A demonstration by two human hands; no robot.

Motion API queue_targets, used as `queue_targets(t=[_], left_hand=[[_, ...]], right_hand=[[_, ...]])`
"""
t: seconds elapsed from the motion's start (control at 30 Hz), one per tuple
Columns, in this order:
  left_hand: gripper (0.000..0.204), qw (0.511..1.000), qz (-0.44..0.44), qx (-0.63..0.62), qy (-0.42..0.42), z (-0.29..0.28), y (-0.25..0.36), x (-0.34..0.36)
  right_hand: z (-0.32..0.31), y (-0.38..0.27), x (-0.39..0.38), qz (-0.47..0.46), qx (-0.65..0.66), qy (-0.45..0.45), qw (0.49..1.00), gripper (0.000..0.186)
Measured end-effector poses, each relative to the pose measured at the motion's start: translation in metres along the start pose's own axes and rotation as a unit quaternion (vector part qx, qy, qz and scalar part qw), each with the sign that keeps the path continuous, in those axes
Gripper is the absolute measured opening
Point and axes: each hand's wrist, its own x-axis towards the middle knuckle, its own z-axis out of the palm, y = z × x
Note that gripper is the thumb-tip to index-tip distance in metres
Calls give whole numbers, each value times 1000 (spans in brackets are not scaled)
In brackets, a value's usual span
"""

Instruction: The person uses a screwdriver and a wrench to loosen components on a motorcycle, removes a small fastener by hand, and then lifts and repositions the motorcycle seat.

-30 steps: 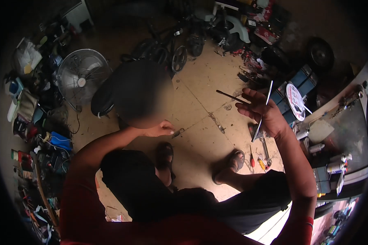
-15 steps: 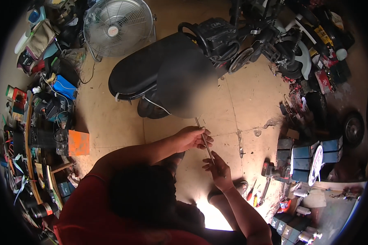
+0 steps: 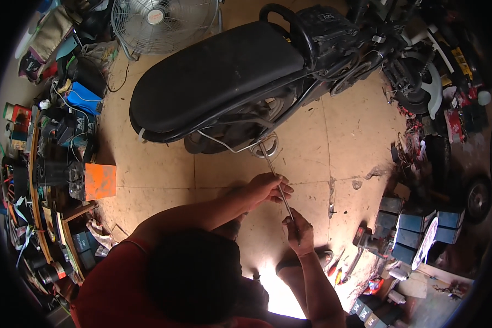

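Gripping a long thin metal rod (image 3: 276, 183) w/ both hands now: left hand (image 3: 267, 188) is closing round its mid shaft, right hand (image 3: 299, 232) is pinching the near end at approx 5 o'clock from the left.

Head view only. Rod's far tip is pointing to 11 o'clock, reaching the chrome ring (image 3: 265, 147) under the black scooter (image 3: 229, 82).

Change vs 1 s ago: hands were well apart then, right one lifting thin rods, left one low near the floor; they're now coming together on one rod, and the view is swinging toward the scooter. Judging by that, work is shifting from picking to aiming the rod at the scooter's underside.

Round grey floor fan (image 3: 164, 22) is sitting at 12 o'clock; orange box (image 3: 99, 181) at 9 o'clock.
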Motion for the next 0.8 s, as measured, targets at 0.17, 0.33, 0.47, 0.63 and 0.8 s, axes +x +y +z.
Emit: queue_targets(t=[0.17,0.33,0.47,0.63,0.8], left_hand=[[39,1000,16,-16,-2,3,3,2],[38,999,35,-34,-14,5,-1,6],[36,998,52,-33,-1,5,-1,5],[35,996,55,-66,24,8,-2,2],[32,993,79,-85,28,13,-1,3]], right_hand=[[-11,1,10,-98,-132,40,986,34],[-9,15,0,247,430,92,864,47],[-16,11,13,332,835,-83,431,55],[-15,1,-17,323,294,237,868,61],[-28,-36,-36,-16,-278,107,954,51]])
